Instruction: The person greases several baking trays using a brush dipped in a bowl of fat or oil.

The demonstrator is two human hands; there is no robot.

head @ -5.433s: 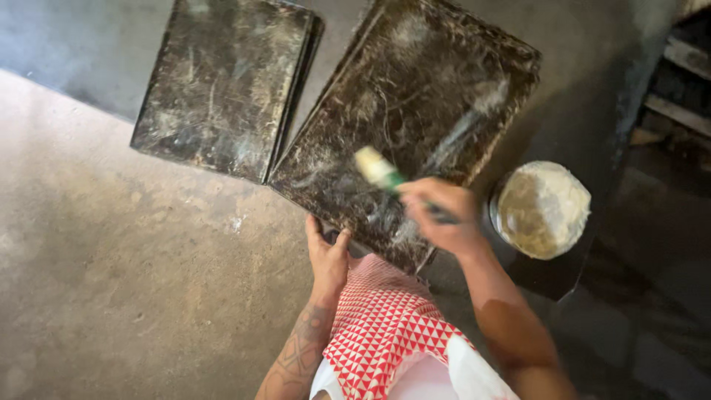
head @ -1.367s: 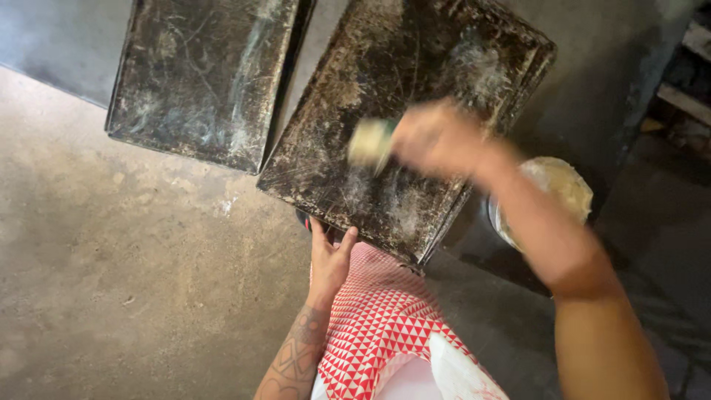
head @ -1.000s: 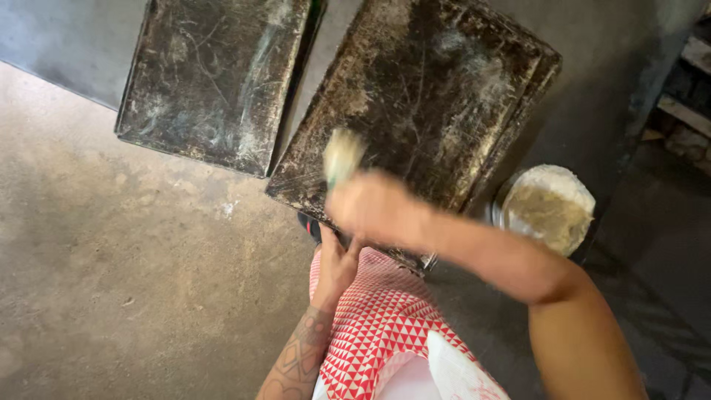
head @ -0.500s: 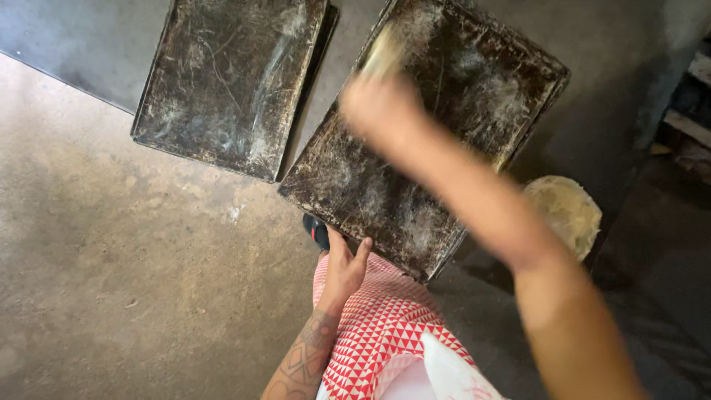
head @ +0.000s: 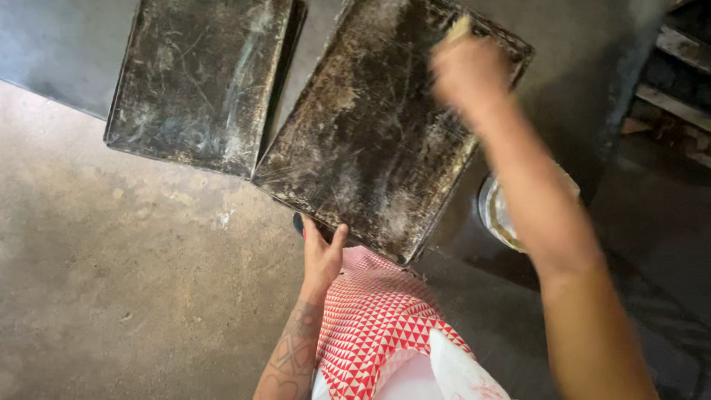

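I see my right hand [head: 466,70] stretched out over the far corner of the nearer baking tray [head: 385,141], but it is smeared by motion, so I cannot tell how the fingers are set. A pale tip of a brush [head: 459,30] pokes out above the knuckles; the handle is hidden inside the blur, and whether the bristles touch the metal I cannot make out. The tray is dark, scratched and dusted with pale patches, lying at a slant on the grey surface [head: 111,281]. My left hand [head: 322,255] is plainer: fingers together and thumb apart, fingertips resting at the tray's near edge. Something small and dark [head: 298,222] peeks out just beside that hand (too little shows to name it). A second tray [head: 200,81], equally blackened, lies to the left, its corner just beside the first; its top is cut off by the frame. My forearm covers most of a round bowl [head: 492,215] at the right. Red-and-white patterned cloth [head: 378,326] fills the bottom.
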